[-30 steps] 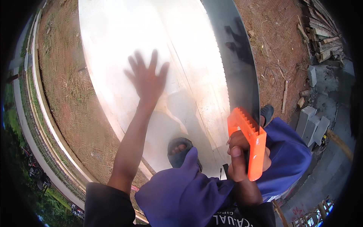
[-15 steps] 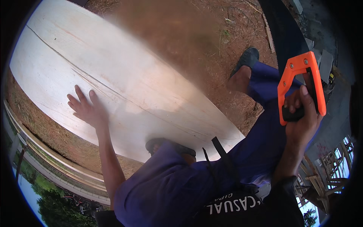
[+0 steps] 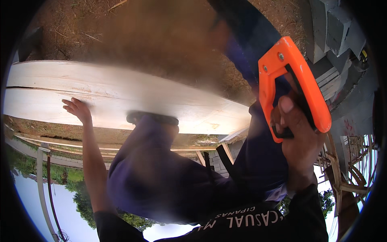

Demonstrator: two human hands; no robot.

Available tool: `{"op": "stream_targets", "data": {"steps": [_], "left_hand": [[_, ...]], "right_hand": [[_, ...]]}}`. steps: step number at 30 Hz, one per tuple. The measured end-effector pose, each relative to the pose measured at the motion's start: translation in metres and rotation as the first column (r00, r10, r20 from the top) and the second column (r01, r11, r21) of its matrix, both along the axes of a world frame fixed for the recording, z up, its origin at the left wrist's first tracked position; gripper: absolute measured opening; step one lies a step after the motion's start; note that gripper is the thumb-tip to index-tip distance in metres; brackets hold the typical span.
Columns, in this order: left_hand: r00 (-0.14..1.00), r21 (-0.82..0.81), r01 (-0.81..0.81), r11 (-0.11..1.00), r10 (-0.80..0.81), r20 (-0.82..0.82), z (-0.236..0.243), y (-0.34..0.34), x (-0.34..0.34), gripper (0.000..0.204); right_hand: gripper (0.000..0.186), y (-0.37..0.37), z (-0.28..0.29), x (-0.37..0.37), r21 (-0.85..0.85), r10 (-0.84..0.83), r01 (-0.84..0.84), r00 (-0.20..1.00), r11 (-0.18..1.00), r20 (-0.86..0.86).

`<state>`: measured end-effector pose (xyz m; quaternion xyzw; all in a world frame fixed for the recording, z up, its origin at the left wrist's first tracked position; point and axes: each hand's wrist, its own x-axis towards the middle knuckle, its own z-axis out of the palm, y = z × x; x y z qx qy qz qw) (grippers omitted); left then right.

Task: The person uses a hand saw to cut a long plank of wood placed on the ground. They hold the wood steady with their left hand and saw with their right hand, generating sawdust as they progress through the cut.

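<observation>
A handsaw with an orange and black handle point(image 3: 267, 82) is in my right hand point(image 3: 300, 133), whose fingers wrap round the grip. Its dark blade point(image 3: 246, 30) points up and away to the left, held above the ground and apart from the board. On the left, my left hand point(image 3: 78, 109) rests with spread fingers on a long pale wooden board point(image 3: 109, 84). A dark crack runs along the board's left part. My sandalled foot point(image 3: 155, 119) stands on the board near its close edge.
Grey blocks point(image 3: 338, 28) are stacked at the far right. Wooden poles and framing point(image 3: 348, 173) stand at the lower right. Long timber strips point(image 3: 72, 146) lie beyond the board's close edge. Brown soil with dry straw point(image 3: 92, 24) surrounds the board.
The view has swung, so the board now lies nearly level across it. My right hand has brought the saw closer and leftward. My left hand stays on the board.
</observation>
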<state>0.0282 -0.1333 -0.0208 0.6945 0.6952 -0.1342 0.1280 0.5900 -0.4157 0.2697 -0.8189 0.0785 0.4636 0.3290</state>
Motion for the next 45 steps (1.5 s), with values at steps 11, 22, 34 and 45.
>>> {"op": "stream_targets", "data": {"steps": [11,22,34,45], "left_hand": [[0.991,-0.729,-0.136,0.670,0.106,-0.088,0.054,-0.067,0.346,0.076],[0.864,-0.904,0.338,0.261,-0.467,0.188,0.182,-0.125,0.625,0.042],[0.947,-0.862,-0.282,0.421,-0.024,-0.321,0.238,0.002,0.694,0.064],[0.513,-0.879,0.464,0.113,-0.843,0.163,0.444,0.023,0.881,0.070]], "right_hand": [[0.050,-0.044,0.016,0.022,0.252,-0.220,0.247,0.967,0.936,-0.132],[0.047,-0.112,0.048,0.082,0.321,-0.783,0.717,0.599,0.618,0.168],[0.067,-0.124,0.075,-0.022,-0.105,-0.892,0.983,0.182,0.152,0.413],[0.037,0.133,0.126,-0.146,-0.465,-0.971,0.853,-0.229,-0.236,0.072]]}}
